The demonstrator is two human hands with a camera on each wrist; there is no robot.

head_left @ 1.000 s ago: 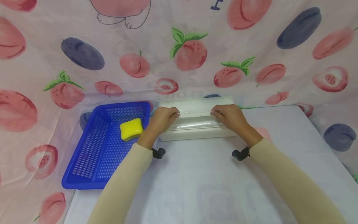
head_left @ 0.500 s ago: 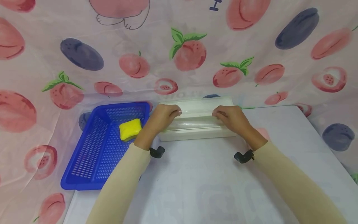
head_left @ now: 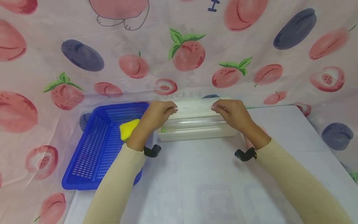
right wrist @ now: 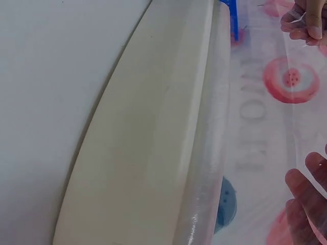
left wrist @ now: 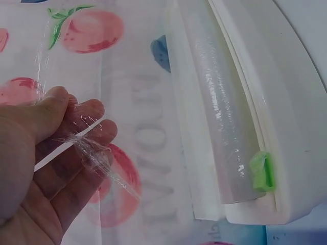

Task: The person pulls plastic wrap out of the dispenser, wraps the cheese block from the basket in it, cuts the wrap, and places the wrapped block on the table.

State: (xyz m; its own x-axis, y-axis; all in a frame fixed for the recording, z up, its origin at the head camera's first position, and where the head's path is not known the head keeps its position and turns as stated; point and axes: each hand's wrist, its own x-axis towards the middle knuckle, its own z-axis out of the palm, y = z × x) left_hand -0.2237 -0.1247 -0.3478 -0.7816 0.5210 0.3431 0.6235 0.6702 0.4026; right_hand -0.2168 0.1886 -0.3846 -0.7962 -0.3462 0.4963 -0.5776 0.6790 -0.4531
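Observation:
A long white cling film dispenser (head_left: 198, 134) lies at the back of the table, its lid raised. Inside it is a clear roll of cling film (left wrist: 219, 102). A small green slide cutter (left wrist: 263, 173) sits at the left end of its edge. Above the roll, my left hand (head_left: 159, 113) pinches one corner of the drawn-out film (left wrist: 92, 148), which bunches into creases between thumb and fingers. My right hand (head_left: 232, 113) pinches the other side, with the film stretched between both hands. Only some right fingertips (right wrist: 301, 194) show in the right wrist view.
To the left stands a blue perforated basket (head_left: 86, 149) with a yellow sponge (head_left: 127, 129) in it, partly behind the left forearm. A pink flat thing (head_left: 247, 141) shows under the right wrist. A fruit-printed curtain (head_left: 190, 56) hangs right behind the dispenser.
Both hands have shifted up and back from the roll with the film, the left one also slightly left. The green cutter now shows beside the left hand.

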